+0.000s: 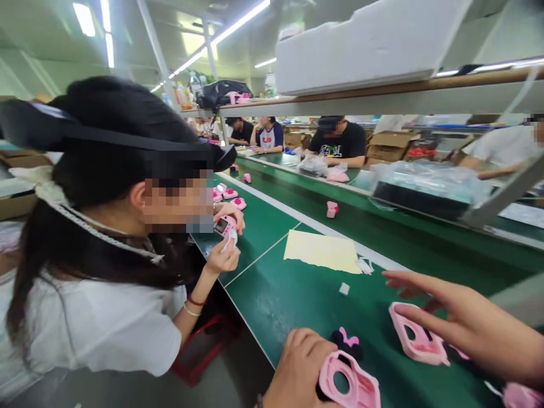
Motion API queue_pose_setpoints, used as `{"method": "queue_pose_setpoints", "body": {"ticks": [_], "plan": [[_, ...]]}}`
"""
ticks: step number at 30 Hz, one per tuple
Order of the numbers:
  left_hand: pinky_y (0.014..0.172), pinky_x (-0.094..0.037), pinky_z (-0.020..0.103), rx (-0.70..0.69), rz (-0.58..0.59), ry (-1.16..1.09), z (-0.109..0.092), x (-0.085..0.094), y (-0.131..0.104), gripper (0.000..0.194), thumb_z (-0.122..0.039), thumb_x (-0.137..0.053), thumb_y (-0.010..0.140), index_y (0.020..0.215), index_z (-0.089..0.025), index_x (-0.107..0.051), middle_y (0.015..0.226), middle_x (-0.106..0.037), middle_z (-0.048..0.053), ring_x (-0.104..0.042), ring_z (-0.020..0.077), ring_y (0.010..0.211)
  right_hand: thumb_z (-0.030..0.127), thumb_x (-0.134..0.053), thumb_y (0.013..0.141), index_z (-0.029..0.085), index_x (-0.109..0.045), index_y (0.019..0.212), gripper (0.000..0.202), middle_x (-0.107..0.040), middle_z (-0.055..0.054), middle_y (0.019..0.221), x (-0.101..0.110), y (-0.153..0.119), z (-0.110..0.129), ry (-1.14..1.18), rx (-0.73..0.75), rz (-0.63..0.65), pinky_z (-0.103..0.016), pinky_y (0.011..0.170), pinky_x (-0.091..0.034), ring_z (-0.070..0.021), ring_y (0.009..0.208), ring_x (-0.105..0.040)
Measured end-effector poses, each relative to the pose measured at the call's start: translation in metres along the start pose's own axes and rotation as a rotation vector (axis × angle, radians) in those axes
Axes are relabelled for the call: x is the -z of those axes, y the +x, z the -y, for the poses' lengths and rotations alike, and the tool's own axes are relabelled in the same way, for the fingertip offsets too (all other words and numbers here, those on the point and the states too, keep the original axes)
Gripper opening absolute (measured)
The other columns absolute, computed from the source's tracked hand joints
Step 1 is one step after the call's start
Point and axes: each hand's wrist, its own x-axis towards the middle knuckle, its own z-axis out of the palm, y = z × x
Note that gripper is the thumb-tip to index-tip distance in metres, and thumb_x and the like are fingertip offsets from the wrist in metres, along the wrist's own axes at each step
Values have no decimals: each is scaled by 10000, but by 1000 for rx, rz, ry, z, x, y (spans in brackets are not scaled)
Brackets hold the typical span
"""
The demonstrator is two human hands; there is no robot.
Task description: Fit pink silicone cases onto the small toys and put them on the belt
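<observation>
At the bottom of the head view, my left hand (300, 365) is closed on a pink silicone-looking camera cover (355, 382) with a round hole in it. Just behind that cover is a black piece with a pink bow (349, 340). To the right, my right hand (461, 317) has its fingers stretched out and apart. Its thumb lies over the edge of a second pink cover (419, 343), also with a round opening; whether it presses on it I cannot tell. Some pink items (522, 394) show partly at the lower right corner.
A yellow sheet (321, 249), white scraps (364, 265) and a small pale block (344, 289) lie on the green table (263, 306). At left, a co-worker (106, 317) handles a pink toy camera (223, 225). A pink piece (332, 209) sits beyond the white strip.
</observation>
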Motion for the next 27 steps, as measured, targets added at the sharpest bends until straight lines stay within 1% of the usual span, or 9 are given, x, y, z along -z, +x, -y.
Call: {"method": "queue_pose_setpoints", "body": {"ticks": [3,6,10,12,16,19,21,25,27], "plan": [[902,-497,470,35,-125,59,12,32,9,710,-785,-741,496,987,-275,-683,930,-688,75,-605,294,966,580,-549,884,269,-479,1419,622,-706,-86,1120,8,74,37,150,60,268,-383,793,-600,-268,947,-688],[882,-537,432,133,-103,44,24,129,41,480,-752,-673,646,899,-346,-713,854,-699,48,-647,255,975,531,-495,933,217,-481,1418,577,-701,-86,1092,-2,147,63,99,137,410,-355,765,-584,-239,909,-680],[1069,-370,599,139,-174,31,63,247,91,702,-810,-243,834,788,-296,-719,750,-635,37,-628,305,1137,316,-674,842,130,-517,1374,585,-541,-162,1375,-11,234,41,-365,59,65,-405,1047,-437,-310,1202,-558],[1097,-333,621,124,-192,23,91,271,106,657,-765,-271,865,745,-290,-709,717,-614,15,-606,320,1191,284,-707,815,74,-411,1438,721,-447,-249,1426,-6,262,10,-469,-73,-38,-464,1065,-396,-378,1275,-485],[1015,-499,523,68,-239,72,140,290,112,385,-623,-434,895,840,-355,-706,744,-621,-44,-655,258,1133,420,-728,791,29,-269,1489,923,-434,-312,1385,0,285,-45,-555,-232,-64,-458,981,-447,-413,1256,-494],[976,-545,478,40,-235,49,147,288,117,283,-581,-476,884,912,-407,-698,801,-617,-67,-677,228,1087,487,-571,876,78,-167,1533,873,-424,-247,1406,-7,299,-64,-586,-200,-57,-400,1001,-418,-370,1310,-445],[928,-586,463,26,-235,11,132,259,114,279,-613,-500,859,977,-447,-690,822,-618,-58,-693,226,1040,473,-480,929,115,-224,1524,740,-437,-179,1404,-11,313,-70,-605,-171,-48,-383,1018,-404,-315,1318,-442],[649,-645,468,-52,-288,-5,78,135,72,654,-566,-793,623,1217,-608,-522,1004,-676,-1,-631,322,1106,376,-590,910,112,-541,1285,461,-556,-152,1280,-17,339,-74,-631,-169,7,-415,941,-473,-257,1155,-572],[685,-621,453,-11,-266,39,50,75,43,585,-547,-760,702,1244,-493,-545,1094,-671,41,-609,303,1102,325,-630,864,70,-586,1183,411,-592,-201,1219,-18,343,-75,-628,-148,31,-396,880,-470,-297,1135,-586]]}}
